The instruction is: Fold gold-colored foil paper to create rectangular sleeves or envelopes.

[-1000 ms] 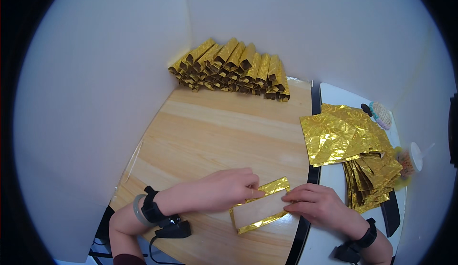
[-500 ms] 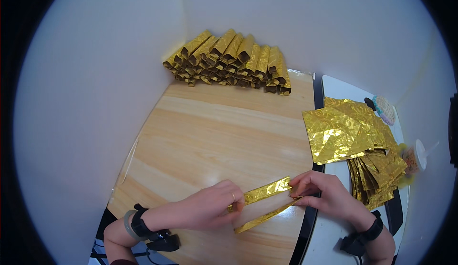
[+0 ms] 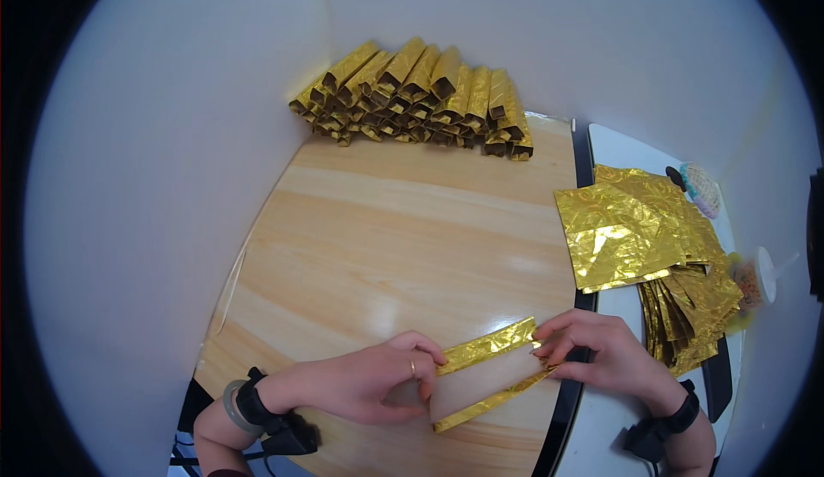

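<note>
From where I stand: workpiece is a gold foil-faced paper sheet (image 3: 487, 381), pale side up, its two long edges raised as gold strips, at the near R part of the wood-grain tabletop (image 3: 403, 228), btwn the hands. Long axis: diagonal, near-L to far-R, rising toward the R end.

Left hand (image 3: 378, 384): at the L end, palm down, fingers curled, thumb apart from index. Index tip meets the L end of the far strip; whether thumb also grips paper, can't tell. Gold ring (image 3: 412, 364) on one finger.

Right hand (image 3: 605, 348): at the R end, thumb and fingers part-spread, approx. one to each strip, w/ the end edge btwn. Firm pinch or light contact: can't tell.

Ref. relation: each hand sits at its own end of the axis, neither clearly nearer. Near strip's L corner lies nearer the person than the L thumb, apart from it.

Surroundings: stacked gold foil tubes (image 3: 421, 91) at far side; gold foil sheet pile (image 3: 622, 237) beyond R hand, well apart from workpiece
</note>
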Demonstrator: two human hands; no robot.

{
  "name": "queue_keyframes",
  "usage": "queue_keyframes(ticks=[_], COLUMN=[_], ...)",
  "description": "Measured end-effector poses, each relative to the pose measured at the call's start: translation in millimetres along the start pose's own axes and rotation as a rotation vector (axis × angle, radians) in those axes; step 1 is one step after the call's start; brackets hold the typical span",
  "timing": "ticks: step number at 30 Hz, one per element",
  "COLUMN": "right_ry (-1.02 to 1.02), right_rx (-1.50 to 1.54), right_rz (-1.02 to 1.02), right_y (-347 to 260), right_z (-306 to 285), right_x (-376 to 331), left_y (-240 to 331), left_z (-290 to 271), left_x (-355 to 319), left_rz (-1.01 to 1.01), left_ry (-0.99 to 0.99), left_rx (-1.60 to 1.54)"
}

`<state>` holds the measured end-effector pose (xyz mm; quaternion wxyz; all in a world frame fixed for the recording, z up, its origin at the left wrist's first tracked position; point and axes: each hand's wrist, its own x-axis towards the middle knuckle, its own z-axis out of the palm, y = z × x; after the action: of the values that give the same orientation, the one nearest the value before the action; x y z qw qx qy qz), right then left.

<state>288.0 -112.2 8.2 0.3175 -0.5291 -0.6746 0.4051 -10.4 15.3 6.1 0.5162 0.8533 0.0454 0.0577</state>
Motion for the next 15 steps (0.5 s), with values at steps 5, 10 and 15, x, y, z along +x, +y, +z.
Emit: queue_keyframes(ticks=[5,10,15], right_ry=[0.000,0.008,0.083], right_rx=[-0.016,-0.029,-0.121], right_rz=[-0.001,-0.023,-0.069], right_y=[-1,0,-3], right_z=[1,2,6], right_x=[1,1,2], left_y=[-9,-5,10], left_z=[8,18,28], left_x=[-1,-3,-5], left_rz=[0.071,0.102,0.071], left_ry=[0.021,0.084,0.120], left_rx=[0.143,0.227,0.393])
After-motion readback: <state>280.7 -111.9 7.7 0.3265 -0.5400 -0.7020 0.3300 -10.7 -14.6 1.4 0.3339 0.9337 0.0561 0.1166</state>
